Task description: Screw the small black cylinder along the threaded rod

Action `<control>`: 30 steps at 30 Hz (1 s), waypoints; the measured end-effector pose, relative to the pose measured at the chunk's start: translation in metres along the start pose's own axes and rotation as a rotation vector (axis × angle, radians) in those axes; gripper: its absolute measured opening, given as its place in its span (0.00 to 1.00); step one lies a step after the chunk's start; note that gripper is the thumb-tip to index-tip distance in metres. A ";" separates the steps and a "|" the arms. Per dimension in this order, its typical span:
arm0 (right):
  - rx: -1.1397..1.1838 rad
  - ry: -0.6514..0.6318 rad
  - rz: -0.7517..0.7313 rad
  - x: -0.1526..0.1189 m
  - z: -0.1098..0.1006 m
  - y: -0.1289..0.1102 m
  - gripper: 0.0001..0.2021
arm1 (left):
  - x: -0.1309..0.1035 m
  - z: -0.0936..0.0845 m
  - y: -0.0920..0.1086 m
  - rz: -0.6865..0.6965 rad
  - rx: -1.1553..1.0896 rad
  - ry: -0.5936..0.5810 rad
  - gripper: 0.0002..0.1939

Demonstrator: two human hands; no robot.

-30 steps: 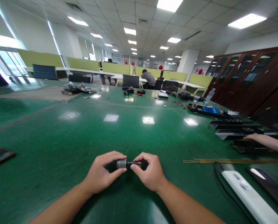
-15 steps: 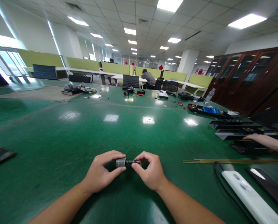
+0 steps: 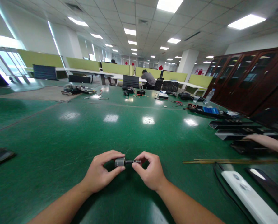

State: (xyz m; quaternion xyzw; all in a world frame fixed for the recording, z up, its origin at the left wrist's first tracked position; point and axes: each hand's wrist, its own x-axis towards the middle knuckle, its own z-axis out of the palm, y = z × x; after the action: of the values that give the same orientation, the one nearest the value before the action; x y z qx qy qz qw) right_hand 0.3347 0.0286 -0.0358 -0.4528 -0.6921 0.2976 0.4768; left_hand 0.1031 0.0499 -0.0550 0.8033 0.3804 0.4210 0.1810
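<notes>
Over a green tabletop (image 3: 94,130), a small metal part (image 3: 119,161) spans two hands

Between the thumbs and fingertips of a person at work, the metal part lies level. The left hand (image 3: 99,174) clasps its wide grey cylinder by thumb and fingers; the right hand (image 3: 151,174) pinches the far end of its thin dark shaft (image 3: 129,161). A short stretch of shaft shows bare between the two.

To the right of the grip, a black cable (image 3: 219,179) curves beside a long white device (image 3: 253,196), with a dark flat slab (image 3: 269,186) next to it. Just beyond these lie thin brass-coloured rods (image 3: 223,161). Well to the left of the grip, a dark phone-like object (image 3: 1,157) rests near the frame's edge.

Farther out on the right, a co-worker's hand (image 3: 260,140) extends over black pieces beside dark metal channels (image 3: 237,133); whether it holds anything cannot be told. Past them sits a black tray (image 3: 197,109) with blue items, and behind that a clear plastic bottle (image 3: 209,95). Straight ahead of the grip, near the table's far edge, is a white box (image 3: 163,95); a heap of parts (image 3: 77,89) lies to the far left.

Beyond the table, a person in grey (image 3: 148,77) sits among dark chairs (image 3: 131,81) and yellow-green partitions (image 3: 80,64), with wooden cabinets (image 3: 246,74) off to the right.
</notes>
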 end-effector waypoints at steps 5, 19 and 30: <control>0.007 0.001 0.006 0.001 -0.001 -0.001 0.03 | 0.000 -0.001 -0.001 0.005 0.009 0.008 0.18; 0.006 0.004 0.003 0.001 -0.002 -0.002 0.02 | 0.001 -0.004 0.001 0.006 0.002 0.015 0.17; -0.001 0.012 0.001 0.001 -0.002 -0.001 0.02 | 0.000 -0.002 -0.001 0.000 0.018 0.028 0.17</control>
State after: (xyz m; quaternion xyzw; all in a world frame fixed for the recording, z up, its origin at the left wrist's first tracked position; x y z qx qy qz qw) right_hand 0.3364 0.0291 -0.0340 -0.4551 -0.6892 0.2951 0.4805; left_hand 0.1007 0.0506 -0.0543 0.7989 0.3865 0.4290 0.1684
